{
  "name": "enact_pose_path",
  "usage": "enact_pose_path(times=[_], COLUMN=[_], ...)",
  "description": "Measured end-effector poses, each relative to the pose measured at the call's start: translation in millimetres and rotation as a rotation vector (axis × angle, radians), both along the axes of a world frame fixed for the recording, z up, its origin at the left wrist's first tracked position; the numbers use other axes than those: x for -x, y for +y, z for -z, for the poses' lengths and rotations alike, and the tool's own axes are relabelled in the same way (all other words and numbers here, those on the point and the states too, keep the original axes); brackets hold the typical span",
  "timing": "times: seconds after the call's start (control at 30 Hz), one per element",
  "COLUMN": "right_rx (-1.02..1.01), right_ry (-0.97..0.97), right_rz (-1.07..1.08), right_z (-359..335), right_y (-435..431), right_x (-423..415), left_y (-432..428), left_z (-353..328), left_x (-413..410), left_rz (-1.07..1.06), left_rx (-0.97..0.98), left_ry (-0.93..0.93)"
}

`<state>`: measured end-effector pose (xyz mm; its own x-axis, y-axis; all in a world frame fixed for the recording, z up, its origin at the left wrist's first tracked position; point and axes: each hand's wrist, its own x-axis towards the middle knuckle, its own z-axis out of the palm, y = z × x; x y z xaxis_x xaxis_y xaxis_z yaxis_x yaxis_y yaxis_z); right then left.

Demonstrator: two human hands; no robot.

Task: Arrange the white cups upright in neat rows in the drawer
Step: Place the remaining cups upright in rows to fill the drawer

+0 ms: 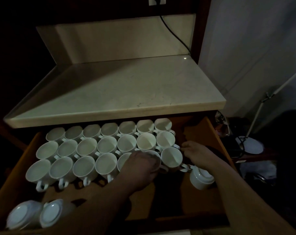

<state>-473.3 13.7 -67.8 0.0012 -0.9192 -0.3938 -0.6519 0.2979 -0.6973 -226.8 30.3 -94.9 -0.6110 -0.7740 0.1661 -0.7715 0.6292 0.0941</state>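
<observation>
White cups (107, 145) stand upright in three rows in the open wooden drawer (211, 133). My left hand (140, 167) reaches over the front row and grips a white cup (154, 156) from above, hiding most of it. My right hand (198, 153) lies against the right side of the end cup (171, 157) in the front row, its fingers stretched out towards that cup. Another cup (201, 178) lies upside down just under my right wrist. Two more overturned cups (23, 214) (54, 211) lie at the drawer's front left corner.
A pale countertop (126, 92) overhangs the back row of cups. A black cable (176, 36) runs down the back wall. To the right of the drawer, a lamp stand (250, 145) and dark clutter sit on the floor. Bare drawer floor (143, 200) shows in front of the rows.
</observation>
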Motion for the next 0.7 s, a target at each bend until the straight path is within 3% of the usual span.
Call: enact_pose_path(times=[0.23, 0.43, 0.53, 0.7], right_rx=[0.005, 0.239, 0.374, 0.328], right_ry=[0.054, 0.177, 0.318, 0.603], right_rz=[-0.040, 0.018, -0.230, -0.569], right_z=[2, -16, -24, -11], right_y=[1, 9, 11, 11], right_x=[1, -6, -33, -70], left_y=[1, -1, 4, 1], left_z=[-13, -21, -29, -24], left_x=[-25, -70, -91, -98], left_rz=[0.047, -0.037, -0.009, 0.034], left_rx=[-0.081, -0.179, -0.180, -0.147], left_ry=[0.045, 0.174, 0.118, 0.015])
